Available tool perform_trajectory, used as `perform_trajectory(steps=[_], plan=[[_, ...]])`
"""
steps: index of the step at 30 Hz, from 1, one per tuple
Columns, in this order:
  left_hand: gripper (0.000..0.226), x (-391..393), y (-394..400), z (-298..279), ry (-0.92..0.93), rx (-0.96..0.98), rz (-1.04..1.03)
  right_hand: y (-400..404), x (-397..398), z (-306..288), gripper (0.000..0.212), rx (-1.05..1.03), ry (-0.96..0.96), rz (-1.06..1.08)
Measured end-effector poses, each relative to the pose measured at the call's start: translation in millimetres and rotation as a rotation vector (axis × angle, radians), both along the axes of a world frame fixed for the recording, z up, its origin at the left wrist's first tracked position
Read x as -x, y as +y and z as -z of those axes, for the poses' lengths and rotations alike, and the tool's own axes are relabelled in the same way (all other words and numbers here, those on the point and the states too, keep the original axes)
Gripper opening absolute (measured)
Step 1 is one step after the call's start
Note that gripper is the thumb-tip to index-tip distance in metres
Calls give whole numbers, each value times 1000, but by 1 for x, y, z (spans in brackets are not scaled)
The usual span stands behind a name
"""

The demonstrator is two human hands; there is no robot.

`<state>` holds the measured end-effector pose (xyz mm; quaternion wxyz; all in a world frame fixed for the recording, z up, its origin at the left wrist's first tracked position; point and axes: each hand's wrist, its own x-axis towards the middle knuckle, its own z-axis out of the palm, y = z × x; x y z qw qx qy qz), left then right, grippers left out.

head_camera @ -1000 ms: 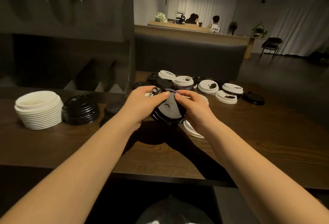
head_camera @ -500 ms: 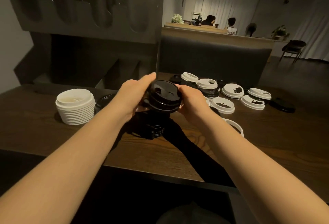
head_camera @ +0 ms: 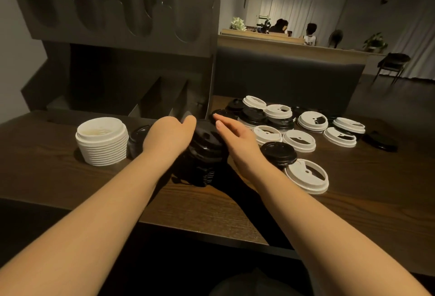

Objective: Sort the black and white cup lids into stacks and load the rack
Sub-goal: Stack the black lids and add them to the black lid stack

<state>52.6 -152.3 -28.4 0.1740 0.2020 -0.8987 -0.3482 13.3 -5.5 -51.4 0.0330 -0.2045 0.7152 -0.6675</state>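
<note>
A stack of black lids (head_camera: 205, 152) stands in front of me on the table (head_camera: 141, 192), ribbed edges showing at its lower end. My left hand (head_camera: 169, 136) grips its upper left side, thumb over the top. My right hand (head_camera: 237, 139) lies along the stack's right side with straight fingers and holds nothing. A stack of white lids (head_camera: 102, 141) stands to the left, with more black lids (head_camera: 138, 133) just behind my left hand. Loose white lids (head_camera: 306, 174) and loose black lids (head_camera: 279, 152) lie scattered to the right. The dark rack (head_camera: 131, 25) rises behind.
The rack has scalloped upper slots and angled lower compartments (head_camera: 153, 98) at table level. A dark bench back (head_camera: 282, 76) stands behind the loose lids. People sit at a far counter (head_camera: 294, 41). A chair (head_camera: 393, 62) stands at the far right.
The black stack has come down from mid-air toward the table. My right hand has let go of it and straightened its fingers; my left hand still grips it.
</note>
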Motion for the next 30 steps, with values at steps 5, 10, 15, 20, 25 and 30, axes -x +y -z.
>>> perform_trajectory(steps=[5,10,15,20,25,30], plan=[[37,0,-5,9,-3,24,-38,-7,-5,6,24,-89,14,20],[64,3,0,3,-12,11,6,-15,-4,0,20,-67,-17,92],[58,6,-6,-1,-114,20,75,-19,4,-12,13,-30,-97,72],[48,9,-14,2,-31,-290,-1,-9,5,-9,29,73,-134,14],[52,10,-20,9,-155,66,-2,-8,4,5,26,-36,-109,-16],[42,14,-26,14,-232,153,54,-10,6,8,27,-21,-131,-32]])
